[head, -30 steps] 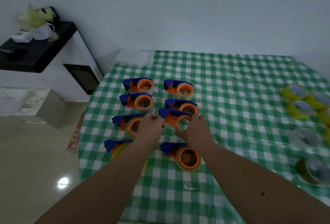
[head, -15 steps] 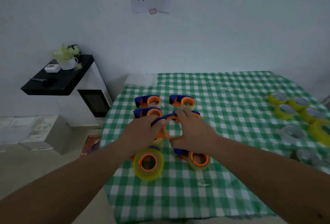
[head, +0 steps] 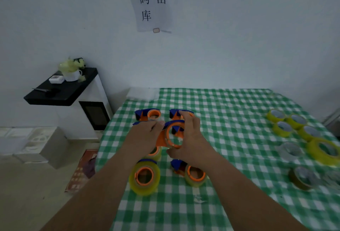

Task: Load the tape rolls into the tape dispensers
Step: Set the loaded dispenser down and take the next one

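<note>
1. Nearest the viewer, two loaded dispensers lay on the checked cloth (head: 230, 113): one with a thick yellow roll (head: 144, 177), and to its right one with a thinner roll (head: 195, 174).
2. Just beyond these, both hands held an empty dispenser (head: 172, 135) raised above the cloth. The left hand (head: 145, 137) gripped its blue-and-orange body with curled fingers; the right hand (head: 189, 138) curled round the orange hub ring, thumb below and fingers over the top.
3. Beyond the held dispenser, a further dispenser (head: 148, 115) lay on the cloth; others behind the hands were partly hidden.
4. Well to the right of the held dispenser lay the spare rolls: a yellow group (head: 287, 122), a large yellow roll (head: 322, 150), a clear one (head: 289, 149) and a brown one (head: 301, 177).
5. Judged advice: keep the body steady in the left hand, fetch a roll with the right, and seat it squarely on the hub.
</note>
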